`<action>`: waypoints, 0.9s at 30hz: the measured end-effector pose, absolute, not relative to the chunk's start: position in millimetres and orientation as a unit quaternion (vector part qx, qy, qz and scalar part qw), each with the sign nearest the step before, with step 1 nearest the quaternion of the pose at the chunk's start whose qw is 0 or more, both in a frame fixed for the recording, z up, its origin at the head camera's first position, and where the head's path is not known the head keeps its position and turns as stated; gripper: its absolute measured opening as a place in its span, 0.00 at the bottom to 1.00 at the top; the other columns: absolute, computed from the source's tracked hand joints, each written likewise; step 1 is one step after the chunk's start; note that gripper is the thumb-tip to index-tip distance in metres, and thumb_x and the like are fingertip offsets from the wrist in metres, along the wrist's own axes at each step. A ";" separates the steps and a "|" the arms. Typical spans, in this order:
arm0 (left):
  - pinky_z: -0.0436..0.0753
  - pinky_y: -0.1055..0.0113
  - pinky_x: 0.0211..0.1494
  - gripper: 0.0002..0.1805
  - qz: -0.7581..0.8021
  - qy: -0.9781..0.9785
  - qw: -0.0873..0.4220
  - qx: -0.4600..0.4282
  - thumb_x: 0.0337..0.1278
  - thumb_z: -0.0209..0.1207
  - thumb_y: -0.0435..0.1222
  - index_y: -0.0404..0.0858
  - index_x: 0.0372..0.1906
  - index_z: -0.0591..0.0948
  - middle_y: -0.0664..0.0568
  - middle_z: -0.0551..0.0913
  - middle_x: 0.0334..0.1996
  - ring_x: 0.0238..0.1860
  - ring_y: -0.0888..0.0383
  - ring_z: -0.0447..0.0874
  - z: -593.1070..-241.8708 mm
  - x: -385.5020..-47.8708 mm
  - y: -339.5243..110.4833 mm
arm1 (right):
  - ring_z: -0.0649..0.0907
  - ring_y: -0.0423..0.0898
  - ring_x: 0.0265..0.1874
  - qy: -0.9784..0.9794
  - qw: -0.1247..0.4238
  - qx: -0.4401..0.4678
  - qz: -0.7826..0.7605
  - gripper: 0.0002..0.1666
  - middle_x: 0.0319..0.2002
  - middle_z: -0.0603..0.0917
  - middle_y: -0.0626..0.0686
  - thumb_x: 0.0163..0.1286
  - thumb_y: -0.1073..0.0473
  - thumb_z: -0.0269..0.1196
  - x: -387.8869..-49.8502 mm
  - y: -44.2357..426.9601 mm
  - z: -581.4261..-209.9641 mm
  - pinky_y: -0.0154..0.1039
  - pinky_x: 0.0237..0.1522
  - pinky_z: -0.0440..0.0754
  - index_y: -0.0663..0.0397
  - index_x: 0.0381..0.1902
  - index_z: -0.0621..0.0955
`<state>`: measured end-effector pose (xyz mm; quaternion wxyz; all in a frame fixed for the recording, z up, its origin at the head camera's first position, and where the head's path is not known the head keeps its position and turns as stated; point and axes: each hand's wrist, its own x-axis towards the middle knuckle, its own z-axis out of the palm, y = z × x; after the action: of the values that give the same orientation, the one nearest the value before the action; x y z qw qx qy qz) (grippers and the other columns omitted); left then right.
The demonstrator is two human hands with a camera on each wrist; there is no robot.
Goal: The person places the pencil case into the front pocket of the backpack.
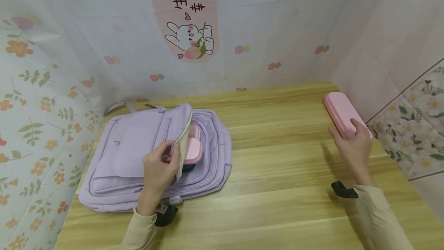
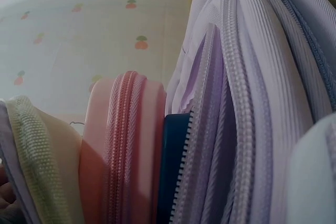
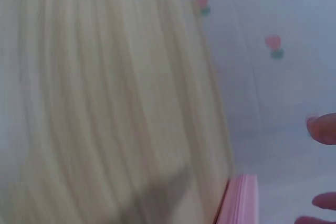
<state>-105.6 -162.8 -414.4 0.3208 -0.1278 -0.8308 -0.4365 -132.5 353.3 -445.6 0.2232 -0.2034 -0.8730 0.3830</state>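
Note:
A lilac backpack (image 1: pixel 138 134) lies on the table at the left, its front pocket unzipped. My left hand (image 1: pixel 161 169) pinches the edge of the pocket's flap (image 2: pixel 39 161) and holds it up from the bag. Inside the opening sit pink zippered cases (image 1: pixel 192 151), with a dark blue item (image 2: pixel 175 145) beside them. Another pink case (image 1: pixel 341 109) lies at the table's right edge. Over its near end is my right hand (image 1: pixel 355 147), thumb and fingers spread; in the right wrist view the fingers (image 3: pixel 323 129) look apart from the case.
The wooden table (image 1: pixel 270 157) stands against patterned cloth hangings (image 1: pixel 260 30) at the back and both sides. A black wrist mount (image 1: pixel 344 190) is on the right arm, another (image 1: pixel 167 216) on the left. Lilac straps (image 1: pixel 130 106) lie at the bag's far side.

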 end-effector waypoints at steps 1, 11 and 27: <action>0.78 0.84 0.25 0.05 -0.436 -0.831 0.320 -0.128 0.58 0.64 0.27 0.30 0.37 0.87 0.43 0.87 0.22 0.21 0.66 0.81 -414.5 -105.7 -162.8 | 0.67 0.70 0.69 -0.870 0.226 -0.215 0.381 0.44 0.71 0.68 0.71 0.65 0.52 0.69 -132.0 359.2 -448.3 0.66 0.70 0.63 0.65 0.74 0.66; 0.78 0.84 0.25 0.05 -0.432 -0.829 0.332 -0.126 0.57 0.64 0.27 0.29 0.36 0.87 0.43 0.87 0.22 0.21 0.66 0.80 -416.3 -106.2 -164.6 | 0.64 0.69 0.67 -0.871 0.209 -0.258 0.361 0.48 0.67 0.66 0.76 0.63 0.52 0.67 -127.8 389.6 -458.6 0.65 0.68 0.61 0.73 0.72 0.63; 0.77 0.84 0.23 0.04 -0.432 -0.832 0.323 -0.130 0.57 0.64 0.26 0.29 0.36 0.87 0.43 0.87 0.21 0.20 0.66 0.79 -417.9 -105.7 -162.9 | 0.67 0.70 0.67 -0.860 0.200 -0.294 0.365 0.50 0.68 0.68 0.73 0.60 0.52 0.70 -125.7 410.4 -487.6 0.64 0.72 0.62 0.70 0.72 0.60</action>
<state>-105.7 -162.9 -417.9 0.3234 -0.1295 -0.8317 -0.4323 -125.7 410.4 -487.6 0.2004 -0.2943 -0.8604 0.3647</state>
